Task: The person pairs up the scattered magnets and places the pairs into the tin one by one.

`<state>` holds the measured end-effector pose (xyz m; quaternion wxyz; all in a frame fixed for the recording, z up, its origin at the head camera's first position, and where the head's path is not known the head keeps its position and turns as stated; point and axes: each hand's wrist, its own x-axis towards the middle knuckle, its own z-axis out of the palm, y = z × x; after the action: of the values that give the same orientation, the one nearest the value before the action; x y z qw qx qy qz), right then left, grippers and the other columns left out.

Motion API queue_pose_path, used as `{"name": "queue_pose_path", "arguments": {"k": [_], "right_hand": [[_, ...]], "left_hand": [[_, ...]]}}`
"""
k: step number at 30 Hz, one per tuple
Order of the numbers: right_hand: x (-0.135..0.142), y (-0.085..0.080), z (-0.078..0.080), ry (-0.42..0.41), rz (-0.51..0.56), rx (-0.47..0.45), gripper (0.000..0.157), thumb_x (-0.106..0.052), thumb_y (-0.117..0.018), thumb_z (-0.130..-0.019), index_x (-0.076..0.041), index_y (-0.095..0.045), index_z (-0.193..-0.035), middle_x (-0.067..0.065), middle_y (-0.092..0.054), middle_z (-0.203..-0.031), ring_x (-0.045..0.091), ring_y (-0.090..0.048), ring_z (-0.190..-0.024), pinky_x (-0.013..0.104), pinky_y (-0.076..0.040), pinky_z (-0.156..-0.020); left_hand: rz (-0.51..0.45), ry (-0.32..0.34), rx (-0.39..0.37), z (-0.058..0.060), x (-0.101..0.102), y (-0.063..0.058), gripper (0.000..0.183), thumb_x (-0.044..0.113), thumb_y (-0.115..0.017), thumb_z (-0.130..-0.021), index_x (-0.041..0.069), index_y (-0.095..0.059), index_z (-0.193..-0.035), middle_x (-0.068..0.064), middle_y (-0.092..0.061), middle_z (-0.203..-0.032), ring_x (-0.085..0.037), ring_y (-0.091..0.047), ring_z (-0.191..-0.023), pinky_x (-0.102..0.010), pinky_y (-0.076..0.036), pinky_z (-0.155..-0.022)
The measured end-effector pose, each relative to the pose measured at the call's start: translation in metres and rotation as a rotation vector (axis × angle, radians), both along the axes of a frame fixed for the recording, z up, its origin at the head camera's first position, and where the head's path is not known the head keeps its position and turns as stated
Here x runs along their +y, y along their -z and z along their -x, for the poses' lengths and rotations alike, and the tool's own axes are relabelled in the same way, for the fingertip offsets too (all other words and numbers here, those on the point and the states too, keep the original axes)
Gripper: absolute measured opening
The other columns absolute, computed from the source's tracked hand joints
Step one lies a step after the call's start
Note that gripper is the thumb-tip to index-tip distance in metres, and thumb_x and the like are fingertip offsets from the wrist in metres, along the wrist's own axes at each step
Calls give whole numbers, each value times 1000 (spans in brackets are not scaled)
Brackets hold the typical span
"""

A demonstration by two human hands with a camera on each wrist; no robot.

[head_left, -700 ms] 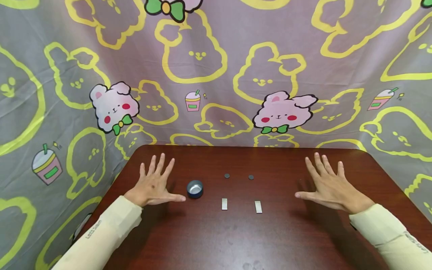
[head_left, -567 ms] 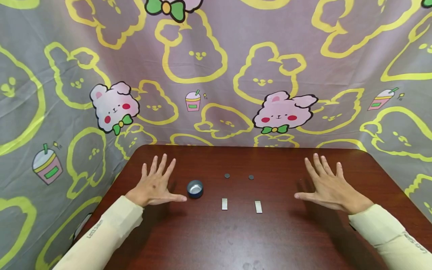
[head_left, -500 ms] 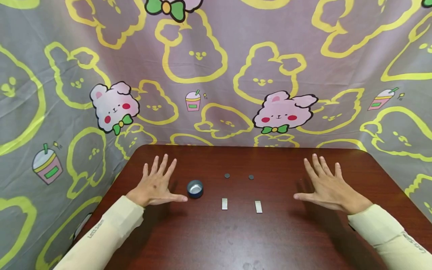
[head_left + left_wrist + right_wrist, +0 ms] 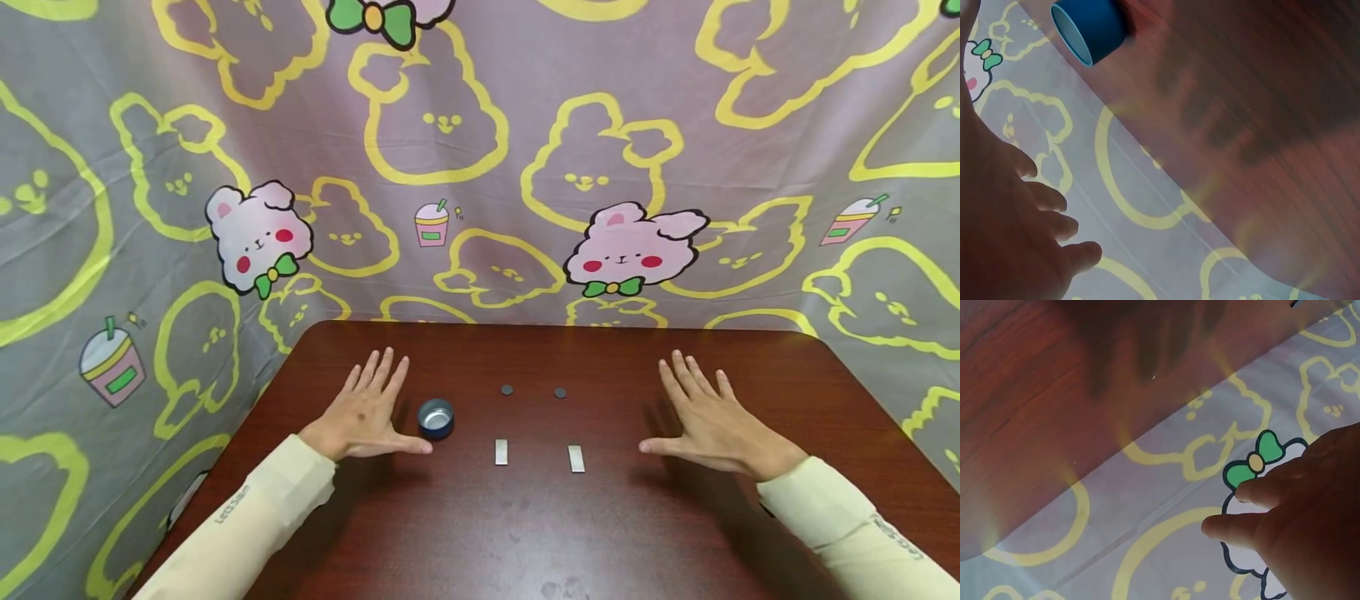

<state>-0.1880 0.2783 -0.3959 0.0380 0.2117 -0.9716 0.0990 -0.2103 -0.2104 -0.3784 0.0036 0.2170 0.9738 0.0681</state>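
Observation:
My left hand [image 4: 363,421] is held over the left side of the table with its fingers spread and straight, holding nothing. Just right of its thumb stands a small round dark-blue bowl [image 4: 436,419] with a silvery inside; its blue wall [image 4: 1099,28] shows at the top of the left wrist view. On the right side my right hand [image 4: 712,429] hovers with fingers spread, also holding nothing. Between the hands lie two small dark discs, a left one [image 4: 507,390] and a right one [image 4: 560,393]. Nearer to me are two flat silvery rectangular pieces, one left [image 4: 501,452] and one right [image 4: 576,459].
The dark reddish-brown wooden table [image 4: 517,533] has rounded far corners. A grey-pink curtain [image 4: 495,142] printed with yellow outlines and cartoon rabbits hangs behind it and along both sides.
Both hands have moved inward toward the middle of the table, the left to the right and the right to the left. The bowl, discs and silvery pieces stay in place.

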Motion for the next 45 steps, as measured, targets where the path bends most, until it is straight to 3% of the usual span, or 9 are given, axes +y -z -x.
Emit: {"name": "queue_pose_path", "arguments": {"k": [9, 20, 30, 45], "right_hand": [[-6, 6, 0, -42, 7, 24, 120, -66, -72, -78, 13, -19, -153, 35, -16, -158, 49, -18, -145, 73, -13, -109], [-13, 12, -1, -114, 38, -6, 119, -65, -74, -78, 17, -25, -149, 35, -21, -156, 50, -24, -143, 65, -23, -112], [-23, 15, -5, -130, 92, -52, 108, -60, -74, -81, 17, -35, -144, 35, -34, -151, 49, -33, -139, 61, -34, -108], [-35, 19, -4, -136, 145, -72, 99, -53, -80, -79, 12, -42, -143, 29, -43, -147, 44, -42, -136, 57, -39, -107]], "left_hand": [[-34, 58, -31, 1, 10, 8, 131, 78, -69, -69, -3, -17, -157, -27, -9, -163, -43, -6, -150, -59, -12, -119], [-142, 169, -28, 2, 22, 20, 127, 73, -74, -70, -4, -21, -156, -25, -19, -161, -39, -19, -149, -53, -25, -118], [-257, 131, -193, -4, 35, 22, 122, 64, -78, -75, 0, -17, -158, -16, -14, -165, -28, -22, -149, -46, -30, -116], [-339, 163, -188, -7, 59, 27, 109, 55, -83, -75, -3, -33, -153, -16, -38, -155, -29, -39, -141, -44, -36, -113]]}}
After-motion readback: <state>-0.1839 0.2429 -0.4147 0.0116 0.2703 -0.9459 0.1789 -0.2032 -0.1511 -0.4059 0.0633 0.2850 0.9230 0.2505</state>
